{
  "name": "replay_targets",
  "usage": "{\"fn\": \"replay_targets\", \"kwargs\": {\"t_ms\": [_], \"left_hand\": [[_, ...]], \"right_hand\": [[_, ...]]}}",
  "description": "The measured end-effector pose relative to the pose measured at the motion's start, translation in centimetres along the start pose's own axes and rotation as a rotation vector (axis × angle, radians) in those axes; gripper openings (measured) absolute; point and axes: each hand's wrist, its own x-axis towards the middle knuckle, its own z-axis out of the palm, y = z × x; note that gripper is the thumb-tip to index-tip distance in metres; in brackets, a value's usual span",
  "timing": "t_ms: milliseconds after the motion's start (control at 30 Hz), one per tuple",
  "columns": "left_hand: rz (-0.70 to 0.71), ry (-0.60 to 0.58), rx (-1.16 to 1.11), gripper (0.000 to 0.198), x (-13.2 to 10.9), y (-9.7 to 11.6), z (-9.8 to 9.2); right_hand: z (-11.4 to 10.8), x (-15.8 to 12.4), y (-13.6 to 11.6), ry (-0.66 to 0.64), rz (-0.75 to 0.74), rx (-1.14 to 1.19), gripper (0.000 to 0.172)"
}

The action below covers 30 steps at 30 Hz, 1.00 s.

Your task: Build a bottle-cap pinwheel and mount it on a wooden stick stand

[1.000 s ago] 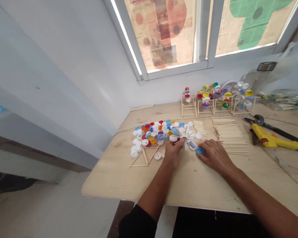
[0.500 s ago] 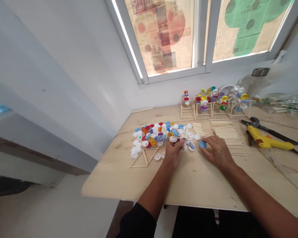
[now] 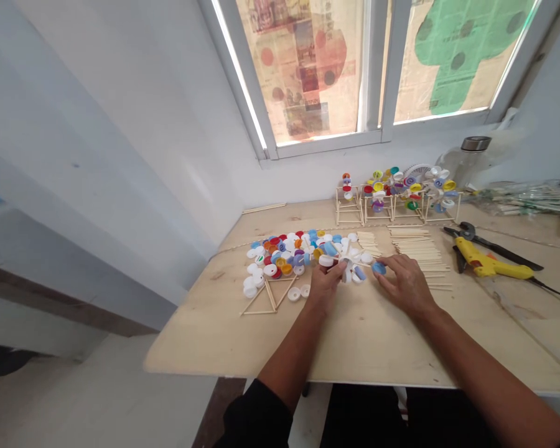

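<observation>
Head view: the left hand [image 3: 325, 286] grips a spoked wheel [image 3: 347, 267], thin pale sticks fanning from a white hub with plastic caps on some ends, over the wooden table [image 3: 364, 351]. The right hand [image 3: 408, 283] pinches a shallow, round blue cap [image 3: 379, 267] just beside the wheel; whether they touch, I cannot tell. The step in hand looks like adding caps to spokes; the next move would call for a steady hub and a cap lined up with a spoke. Glossy loose caps [image 3: 287, 269] lie heaped near a stick frame [image 3: 271, 295]; straight, matte sticks [image 3: 417, 249] lie in rows beyond the right hand
</observation>
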Motion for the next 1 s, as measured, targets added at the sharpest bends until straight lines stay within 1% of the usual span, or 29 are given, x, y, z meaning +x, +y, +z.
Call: {"fn": "replay_targets", "kwargs": {"t_ms": [333, 667, 867, 1000], "left_hand": [[0.005, -0.019, -0.015, 0.029, -0.1, 0.1, 0.1], [0.014, 0.001, 0.001, 0.033, 0.5, -0.2, -0.5], [0.014, 0.010, 0.021, 0.031, 0.3, -0.3, -0.7], [0.004, 0.021, 0.030, 0.032, 0.6, -0.6, -1.1]], "right_hand": [[0.2, -0.2, 0.1, -0.021, -0.014, -0.005, 0.022], [0.3, -0.1, 0.1, -0.029, -0.013, 0.016, 0.022], [0.4, 0.0, 0.1, -0.011, 0.002, 0.028, 0.023], [0.3, 0.0, 0.0, -0.013, 0.015, 0.035, 0.021]]}}
